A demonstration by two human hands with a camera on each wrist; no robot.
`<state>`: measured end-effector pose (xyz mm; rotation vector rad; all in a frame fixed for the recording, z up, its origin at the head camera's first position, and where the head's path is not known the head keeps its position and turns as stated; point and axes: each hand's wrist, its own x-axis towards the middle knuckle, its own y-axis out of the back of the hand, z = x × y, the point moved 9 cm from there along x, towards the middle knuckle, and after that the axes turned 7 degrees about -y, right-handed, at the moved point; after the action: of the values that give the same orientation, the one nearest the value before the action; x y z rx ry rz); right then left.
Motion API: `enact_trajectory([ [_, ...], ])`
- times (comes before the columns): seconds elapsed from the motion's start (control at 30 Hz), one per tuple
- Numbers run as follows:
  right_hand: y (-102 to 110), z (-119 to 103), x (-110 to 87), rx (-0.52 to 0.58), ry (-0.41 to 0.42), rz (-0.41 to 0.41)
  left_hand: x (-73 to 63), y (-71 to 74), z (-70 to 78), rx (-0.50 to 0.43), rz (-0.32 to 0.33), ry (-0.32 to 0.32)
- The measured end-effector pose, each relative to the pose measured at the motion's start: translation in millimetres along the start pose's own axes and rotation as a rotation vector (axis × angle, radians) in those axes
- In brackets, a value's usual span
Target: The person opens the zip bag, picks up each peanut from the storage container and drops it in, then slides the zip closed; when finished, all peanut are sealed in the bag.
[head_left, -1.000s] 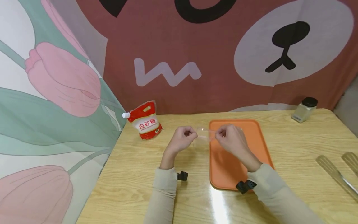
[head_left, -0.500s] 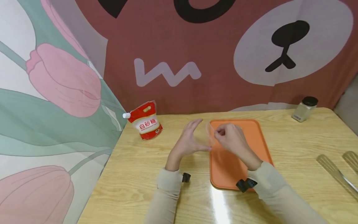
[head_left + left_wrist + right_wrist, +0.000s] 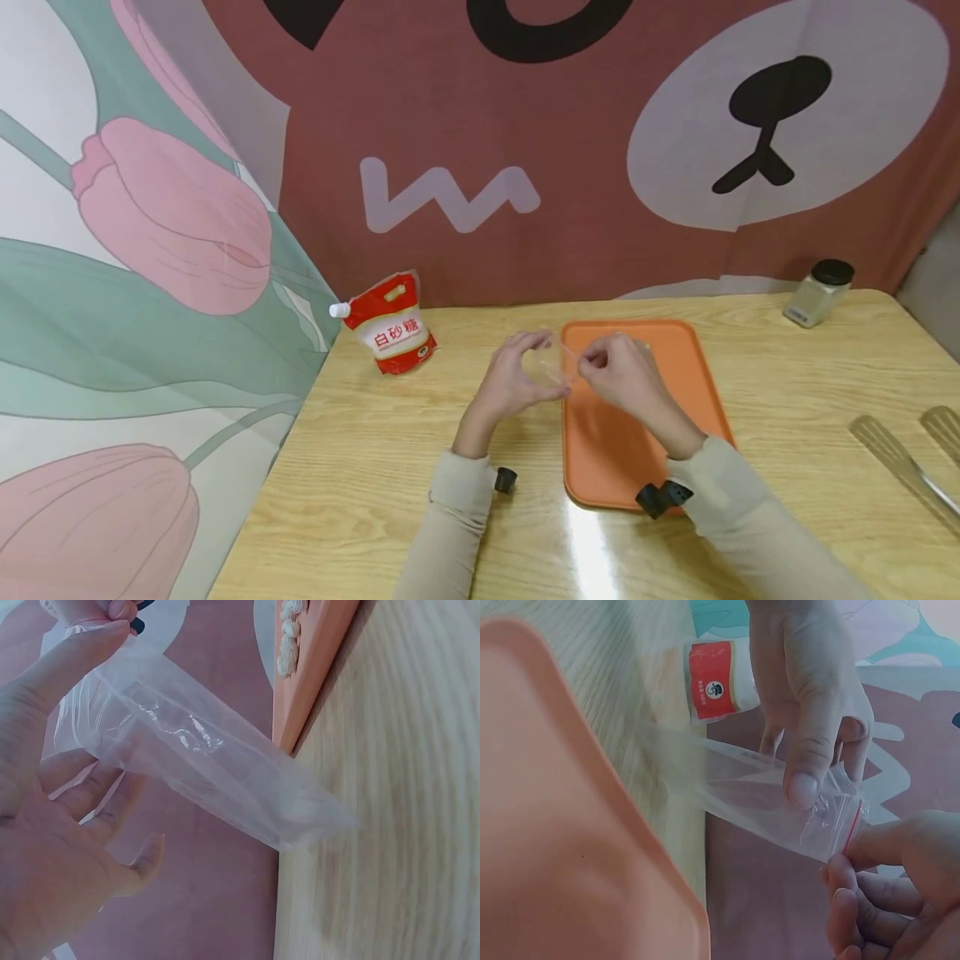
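Note:
A clear zip-lock bag (image 3: pixel 217 765) with a red line along its zip hangs between the two hands, over the left edge of the orange tray. My right hand (image 3: pixel 626 375) pinches the bag's top edge between thumb and fingers, at the red line in the right wrist view. My left hand (image 3: pixel 510 383) curves round the upper part of the bag in a C shape. Its thumb (image 3: pixel 806 761) lies along the near side, and its fingers (image 3: pixel 94 791) are behind the plastic. The bag's lower end tapers down toward the table, with nothing showing inside.
An orange tray (image 3: pixel 585 475) lies beneath the right hand; white lumpy pieces (image 3: pixel 289 637) show at it in the left wrist view. A red-and-white sugar pouch (image 3: pixel 397 329) stands back left. At right are a black-lidded jar (image 3: pixel 817 296) and slotted turners (image 3: pixel 879 442).
My left hand let go of its pinch on the bag's edge, spread wide, then moved slightly right and curved in round the bag. The right hand's pinch stays in place.

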<state>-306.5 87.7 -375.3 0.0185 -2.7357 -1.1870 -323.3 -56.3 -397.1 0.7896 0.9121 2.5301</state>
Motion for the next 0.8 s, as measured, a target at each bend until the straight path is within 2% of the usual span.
enact_trajectory([
  [0.17,-0.6,3.4,-1.3,0.01,-0.021,-0.009,-0.5,-1.4,-3.5,-0.017,-0.007,0.019],
  [0.33,0.7,3.1,-1.9,0.015,-0.004,-0.003,0.1,-1.0,-4.1,-0.038,-0.024,0.013],
  [0.43,4.7,2.6,-1.7,0.024,0.006,-0.014,1.3,1.5,-1.5,-0.068,-0.02,-0.005],
  [0.57,16.3,5.1,-0.5,0.017,-0.004,-0.025,0.5,3.8,-2.0,-0.109,-0.008,0.004],
  [0.8,41.2,22.5,3.8,-0.133,-0.003,0.015,-3.7,5.0,-8.1,-0.163,0.007,0.049],
])
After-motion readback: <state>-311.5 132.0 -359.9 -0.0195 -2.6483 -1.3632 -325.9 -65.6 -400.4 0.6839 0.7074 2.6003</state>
